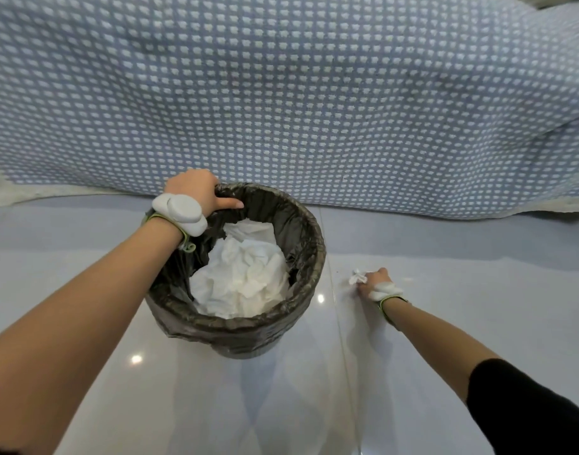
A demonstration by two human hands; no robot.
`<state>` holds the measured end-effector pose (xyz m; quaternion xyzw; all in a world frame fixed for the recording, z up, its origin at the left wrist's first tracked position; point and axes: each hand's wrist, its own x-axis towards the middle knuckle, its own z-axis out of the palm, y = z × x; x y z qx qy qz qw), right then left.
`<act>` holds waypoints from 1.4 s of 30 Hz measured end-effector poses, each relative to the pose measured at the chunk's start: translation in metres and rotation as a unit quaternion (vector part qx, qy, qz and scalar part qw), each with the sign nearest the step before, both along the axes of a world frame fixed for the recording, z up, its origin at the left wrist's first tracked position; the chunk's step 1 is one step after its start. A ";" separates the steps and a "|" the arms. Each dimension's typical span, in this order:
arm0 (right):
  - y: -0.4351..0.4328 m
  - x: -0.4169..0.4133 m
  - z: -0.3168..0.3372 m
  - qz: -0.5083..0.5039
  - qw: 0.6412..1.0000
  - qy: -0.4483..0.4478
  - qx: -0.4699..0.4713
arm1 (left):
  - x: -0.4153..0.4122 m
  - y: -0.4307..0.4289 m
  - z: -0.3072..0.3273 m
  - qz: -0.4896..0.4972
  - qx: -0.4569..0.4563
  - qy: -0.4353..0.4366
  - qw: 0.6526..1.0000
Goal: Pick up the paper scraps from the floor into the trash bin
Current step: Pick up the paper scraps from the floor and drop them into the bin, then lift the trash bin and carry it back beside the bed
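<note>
Left hand (196, 188) grips the trash bin (309, 244) rim — right hand's (373, 282) fingers seemingly pinch a paper scrap (356, 276).

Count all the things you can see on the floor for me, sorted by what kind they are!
Round trash bin with dark plastic liner: 1
Small white crumpled paper scrap, pinched in the right hand: 1
Blue-grey cloth with white dots: 1
Pile of white crumpled paper inside the bin: 1
Total: 4

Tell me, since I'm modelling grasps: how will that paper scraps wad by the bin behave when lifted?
The paper scrap looks crumpled and thin, so probably floppy and very light. The right hand pinches it with fingertips alone, so it likely crushes easily. It seems unlikely to roll.
</note>
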<state>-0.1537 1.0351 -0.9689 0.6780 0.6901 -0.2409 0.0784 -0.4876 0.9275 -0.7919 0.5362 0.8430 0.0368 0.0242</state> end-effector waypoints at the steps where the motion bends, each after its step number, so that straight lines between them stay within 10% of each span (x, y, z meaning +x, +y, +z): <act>1: 0.002 0.002 0.003 0.002 1.000 0.004 0.001 | 0.001 -0.001 0.001 -0.001 0.000 -0.001 1.000; 5: 0.016 0.001 0.026 -0.120 0.978 0.162 0.054 | 0.002 -0.003 0.001 -0.005 -0.001 0.002 1.000; 10: 0.009 -0.052 0.110 -0.267 0.833 0.482 0.052 | 0.003 -0.007 0.000 -0.021 0.003 -0.002 1.000; 15: -0.040 -0.100 0.190 0.032 0.787 0.617 0.002 | 0.003 -0.009 0.000 -0.027 0.010 -0.001 1.000; 22: -0.091 -0.153 0.219 0.315 0.823 0.465 -0.089 | -0.001 -0.014 -0.003 -0.009 0.016 -0.018 1.000; 28: -0.098 -0.130 0.223 0.324 0.847 0.415 -0.076 | 0.001 -0.020 -0.001 -0.006 0.000 -0.012 1.000; 33: -0.090 -0.113 0.192 0.228 0.935 0.271 0.014 | -0.001 -0.027 0.002 -0.002 0.009 -0.048 0.999; 42: -0.105 -0.122 0.186 0.137 0.959 0.246 0.041 | -0.013 -0.075 0.016 0.033 0.003 -0.332 0.943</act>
